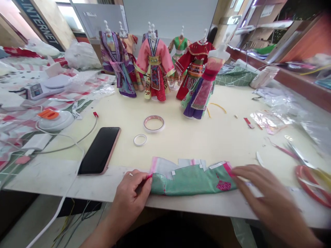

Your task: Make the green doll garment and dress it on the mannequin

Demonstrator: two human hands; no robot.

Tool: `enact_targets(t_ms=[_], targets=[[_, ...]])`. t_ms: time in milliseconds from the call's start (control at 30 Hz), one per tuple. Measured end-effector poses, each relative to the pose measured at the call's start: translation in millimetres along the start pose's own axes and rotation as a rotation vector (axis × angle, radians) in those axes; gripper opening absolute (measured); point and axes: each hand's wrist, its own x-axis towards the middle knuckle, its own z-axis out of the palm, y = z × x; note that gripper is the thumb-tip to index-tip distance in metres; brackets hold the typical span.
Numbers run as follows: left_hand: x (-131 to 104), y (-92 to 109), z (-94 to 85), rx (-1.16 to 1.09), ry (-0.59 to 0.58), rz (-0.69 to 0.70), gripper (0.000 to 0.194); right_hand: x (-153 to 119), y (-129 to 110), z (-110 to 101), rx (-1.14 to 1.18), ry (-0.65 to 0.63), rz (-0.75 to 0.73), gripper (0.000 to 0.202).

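Note:
A small green cloth garment piece lies along the table's front edge, with pink trim at its ends and a magenta patch near its right side. White and pink lining shows behind its upper edge, along with small white strips. My left hand pinches the pink left end between thumb and finger. At the other end, my right hand is stretched out and slightly blurred, its fingertips at the pink trim and its thumb apart from the fingers. The cloth's right corner is partly hidden by that hand.
Behind stand several dressed doll forms. Two tape rolls, one larger and one smaller, lie mid-table. A phone and white cable are at left. Scissors lie at right, near plastic bags.

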Motion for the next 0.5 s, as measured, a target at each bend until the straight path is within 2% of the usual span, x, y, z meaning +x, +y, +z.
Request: enact_targets(t_ms=[67, 200, 333, 500], targets=[[0.3, -0.4, 0.4, 0.003, 0.006, 0.004, 0.016, 15.3, -23.1, 23.8, 0.012, -0.186, -0.142, 0.015], [1.0, 0.4, 0.9, -0.004, 0.0, 0.007, 0.017, 34.9, -52.0, 55.3, -0.114, -0.307, -0.202, 0.018], [0.7, 0.6, 0.8, 0.0, 0.014, 0.025, 0.016, 41.2, -51.2, 68.3, -0.208, -0.351, -0.177, 0.018], [1.6, 1.7, 0.8, 0.007, 0.019, 0.032, 0.016, 42.1, -48.8, 72.0, -0.155, -0.351, -0.148, 0.02]])
